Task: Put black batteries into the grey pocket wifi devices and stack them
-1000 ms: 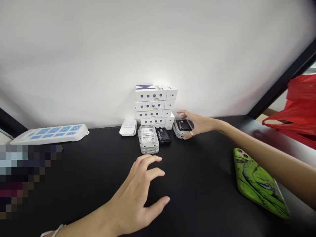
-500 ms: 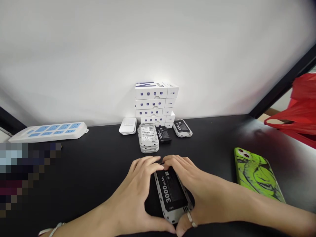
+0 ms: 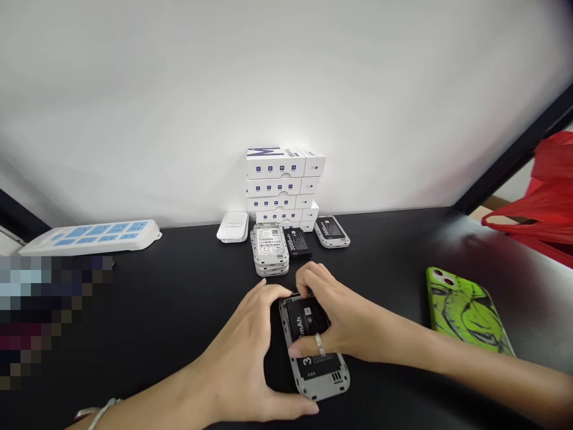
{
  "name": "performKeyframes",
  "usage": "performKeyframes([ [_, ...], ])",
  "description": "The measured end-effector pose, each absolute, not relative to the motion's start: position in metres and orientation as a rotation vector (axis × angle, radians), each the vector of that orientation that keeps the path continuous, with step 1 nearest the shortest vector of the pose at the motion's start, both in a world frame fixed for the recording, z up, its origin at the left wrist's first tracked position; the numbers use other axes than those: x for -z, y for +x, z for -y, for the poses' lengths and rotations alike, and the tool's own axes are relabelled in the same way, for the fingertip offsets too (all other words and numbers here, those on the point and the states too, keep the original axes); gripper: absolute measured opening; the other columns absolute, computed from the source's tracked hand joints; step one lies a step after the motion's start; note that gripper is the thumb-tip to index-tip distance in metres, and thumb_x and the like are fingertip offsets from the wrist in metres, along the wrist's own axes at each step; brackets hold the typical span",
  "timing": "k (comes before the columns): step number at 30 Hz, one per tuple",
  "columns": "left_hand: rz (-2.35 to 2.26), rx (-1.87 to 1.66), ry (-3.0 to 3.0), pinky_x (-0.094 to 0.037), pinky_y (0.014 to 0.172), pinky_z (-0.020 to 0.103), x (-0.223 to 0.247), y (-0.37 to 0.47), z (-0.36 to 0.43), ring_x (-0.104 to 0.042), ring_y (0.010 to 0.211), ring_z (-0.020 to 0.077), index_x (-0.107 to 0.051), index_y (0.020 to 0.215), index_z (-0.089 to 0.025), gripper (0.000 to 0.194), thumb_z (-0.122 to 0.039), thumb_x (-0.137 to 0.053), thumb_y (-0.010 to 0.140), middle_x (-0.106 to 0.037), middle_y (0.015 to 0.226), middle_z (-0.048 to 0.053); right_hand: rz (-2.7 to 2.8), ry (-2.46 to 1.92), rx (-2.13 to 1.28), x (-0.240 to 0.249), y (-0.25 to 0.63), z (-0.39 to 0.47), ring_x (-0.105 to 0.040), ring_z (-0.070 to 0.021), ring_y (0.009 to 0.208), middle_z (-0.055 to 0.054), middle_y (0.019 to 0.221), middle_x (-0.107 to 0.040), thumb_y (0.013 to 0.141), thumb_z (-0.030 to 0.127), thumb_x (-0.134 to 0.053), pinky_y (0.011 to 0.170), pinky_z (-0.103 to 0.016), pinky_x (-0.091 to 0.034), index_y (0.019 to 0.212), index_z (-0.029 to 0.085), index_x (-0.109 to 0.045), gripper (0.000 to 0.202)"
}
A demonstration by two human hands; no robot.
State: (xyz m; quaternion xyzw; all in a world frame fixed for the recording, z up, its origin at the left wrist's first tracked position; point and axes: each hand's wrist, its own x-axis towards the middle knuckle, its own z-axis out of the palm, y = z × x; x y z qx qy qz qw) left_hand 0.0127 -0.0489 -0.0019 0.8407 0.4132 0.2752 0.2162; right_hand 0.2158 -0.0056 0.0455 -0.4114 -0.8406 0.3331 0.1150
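Observation:
A pale grey handheld device [image 3: 329, 391], its back uncovered, lies in front of me with a black 3000mAh battery [image 3: 329, 364] in its bay. My left hand [image 3: 242, 352] brackets the device along its left side, fingertips at the far end and thumb at the near end. Over the battery bends my right hand [image 3: 335, 316], its thumb across the battery's label and its fingers curled at the far end. Whether those fingertips press the battery or the casing is hidden. Behind the hands are a stack of similar devices [image 3: 271, 245] and a pile of black batteries [image 3: 299, 243].
White boxes [image 3: 275, 170] are stacked against the wall. White covers [image 3: 233, 227] lie left of them, and another device with a battery [image 3: 332, 232] lies right. A power strip [image 3: 94, 236] is far left. A green-cased phone [image 3: 468, 310] and red bag [image 3: 546, 197] are right.
My right hand has left the device's right edge; its thumb has moved up from the near end onto the battery. My left hand keeps nearly the same hold.

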Motion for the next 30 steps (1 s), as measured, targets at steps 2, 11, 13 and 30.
performKeyframes([
  [2, -1.132, -0.773, 2.287, -0.054, 0.09, 0.058, -0.001, 0.014, 0.048, -0.054, 0.116, 0.0401, -0.026, 0.133, -0.026, 0.101, -0.047, -0.087, 0.055, -0.048, 0.127, 0.013, 2.418, -1.199, -1.001, -0.051, 0.221, 0.011, -0.05, -0.0175, 0.089, 0.0, 0.101, -0.049, 0.067, 0.034, -0.08, 0.078, -0.032, -0.047, 0.086, 0.024, -0.039, 0.047],
  [11, -1.169, -0.684, 2.232, -0.05, 0.094, 0.064, -0.003, 0.015, 0.05, -0.049, 0.123, 0.0413, -0.012, 0.134, -0.032, 0.109, -0.045, -0.088, 0.058, -0.037, 0.136, 0.015, 1.844, -0.926, -1.713, -0.044, 0.241, 0.007, -0.069, -0.0173, 0.085, 0.001, 0.092, -0.068, 0.084, 0.017, -0.061, 0.073, -0.031, -0.056, 0.126, 0.03, -0.042, 0.048],
  [13, -1.181, -0.668, 2.217, -0.047, 0.097, 0.067, -0.001, 0.013, 0.05, -0.047, 0.126, 0.0421, -0.01, 0.136, -0.033, 0.11, -0.049, -0.087, 0.059, -0.034, 0.14, 0.015, 1.765, -0.971, -1.536, -0.046, 0.243, -0.01, -0.069, -0.0165, 0.072, 0.001, 0.086, -0.067, 0.085, 0.025, -0.064, 0.061, -0.03, -0.057, 0.122, 0.028, -0.044, 0.043],
  [30, -1.175, -0.64, 2.239, -0.042, 0.105, 0.064, 0.0, 0.014, 0.051, -0.041, 0.131, 0.0401, -0.009, 0.136, -0.031, 0.108, -0.046, -0.086, 0.062, -0.032, 0.139, 0.015, 2.372, -1.314, -0.741, -0.033, 0.243, -0.083, -0.044, -0.0124, 0.056, 0.008, 0.059, -0.045, 0.087, 0.027, -0.055, 0.063, -0.03, -0.039, 0.131, 0.019, -0.055, 0.044],
])
